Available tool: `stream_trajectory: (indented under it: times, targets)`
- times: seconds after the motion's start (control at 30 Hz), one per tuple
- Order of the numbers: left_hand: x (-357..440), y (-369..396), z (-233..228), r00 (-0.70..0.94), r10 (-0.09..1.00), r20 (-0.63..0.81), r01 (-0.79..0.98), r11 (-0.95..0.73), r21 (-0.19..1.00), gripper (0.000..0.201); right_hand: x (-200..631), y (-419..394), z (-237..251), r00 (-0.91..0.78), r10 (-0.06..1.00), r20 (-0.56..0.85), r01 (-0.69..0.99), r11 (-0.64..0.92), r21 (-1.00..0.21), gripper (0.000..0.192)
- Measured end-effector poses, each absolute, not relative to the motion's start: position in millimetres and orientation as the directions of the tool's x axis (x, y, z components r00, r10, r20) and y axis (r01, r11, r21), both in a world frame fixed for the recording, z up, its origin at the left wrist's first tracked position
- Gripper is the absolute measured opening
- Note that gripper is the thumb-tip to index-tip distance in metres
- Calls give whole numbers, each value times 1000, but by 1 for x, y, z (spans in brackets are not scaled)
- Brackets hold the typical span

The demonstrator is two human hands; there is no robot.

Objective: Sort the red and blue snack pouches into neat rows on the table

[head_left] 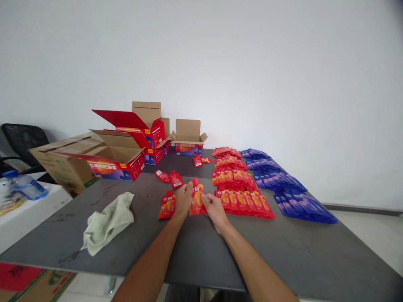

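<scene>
I've got the glossy red-orange foil pouch [197, 197] pinched flat on the dark grey tabletop [195, 247] btw left hand [183, 200] & right hand [213, 208]; risk: slick foil slips, nudging the red pouch row [244, 201] at 3 o'clock.

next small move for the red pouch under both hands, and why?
Probably slide the red pouch right to join the front row of red pouches. The left hand and right hand both rest on it flat on the table, and the row's near end lies just beside it.
</scene>
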State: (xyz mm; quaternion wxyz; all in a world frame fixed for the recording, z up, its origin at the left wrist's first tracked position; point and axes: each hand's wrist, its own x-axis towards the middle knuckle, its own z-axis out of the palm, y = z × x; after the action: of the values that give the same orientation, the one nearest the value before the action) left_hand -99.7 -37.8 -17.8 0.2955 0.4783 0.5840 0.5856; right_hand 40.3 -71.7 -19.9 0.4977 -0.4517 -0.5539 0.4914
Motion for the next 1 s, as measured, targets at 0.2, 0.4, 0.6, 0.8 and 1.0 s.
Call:
stream_trajectory:
  times: [0.2, 0.4, 0.6, 0.8, 1.0]
  targets:
    - [-94, -43, -14, -352, 928, 124, 71, -106, 992, 51, 45, -81, -13, -36, 987, 154, 119, 157, -980, 39]
    - [-76, -61, 2, -146, 987, -59, -103, 45, 994, 42, 66, -81, -9, 55, 976, 212, 224, 194, -955, 39]
    - [-45, -86, 13, -68, 995, -75, -86, 69, 994, 46, 103, -87, -7, 175, 944, 281, 287, 225, -931, 36]
    - [-2, -87, 5, -35, 982, 186, 18, -186, 982, 38, 145, -100, -4, 213, 910, 356, 373, 261, -890, 41]
    - [45, -89, 0, 110, 947, 302, 248, -321, 914, 38, 187, -116, -6, 103, 915, 390, 599, 256, -759, 52]
